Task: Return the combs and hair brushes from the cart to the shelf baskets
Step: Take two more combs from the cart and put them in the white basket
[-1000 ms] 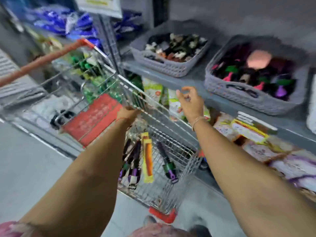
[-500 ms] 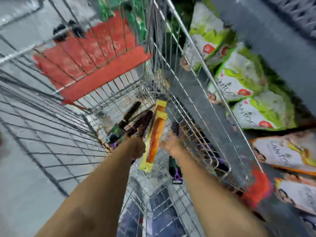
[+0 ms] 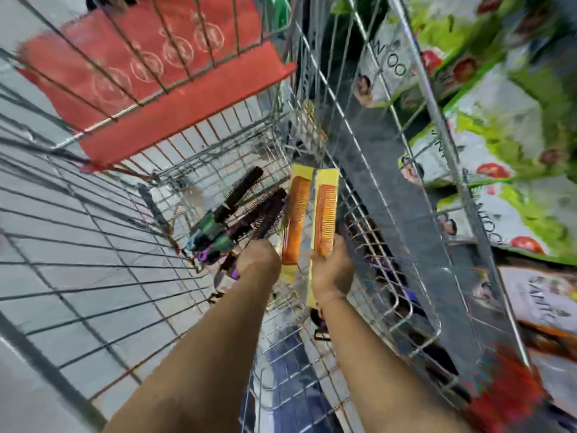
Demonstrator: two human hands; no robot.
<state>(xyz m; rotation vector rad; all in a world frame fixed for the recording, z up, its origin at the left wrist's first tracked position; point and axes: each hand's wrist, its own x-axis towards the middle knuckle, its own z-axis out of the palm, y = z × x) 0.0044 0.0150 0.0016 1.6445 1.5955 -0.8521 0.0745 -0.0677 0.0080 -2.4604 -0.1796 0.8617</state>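
Big silver wire shopping cart [image 3: 368, 170] fills the view, red plastic seat flap [image 3: 175, 89] at 11 o'clock. Inside, left hand [image 3: 257, 260] is wrapped around dark round hair brushes [image 3: 249, 207]; right hand [image 3: 332, 268] pinches an orange comb in yellow packaging [image 3: 324, 220]. A second packaged orange comb [image 3: 296, 220] lies between them.

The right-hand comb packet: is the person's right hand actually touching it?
Touching. The head view shows the right hand closed around the lower part of the yellow comb packet, with the thumb lying over its front.
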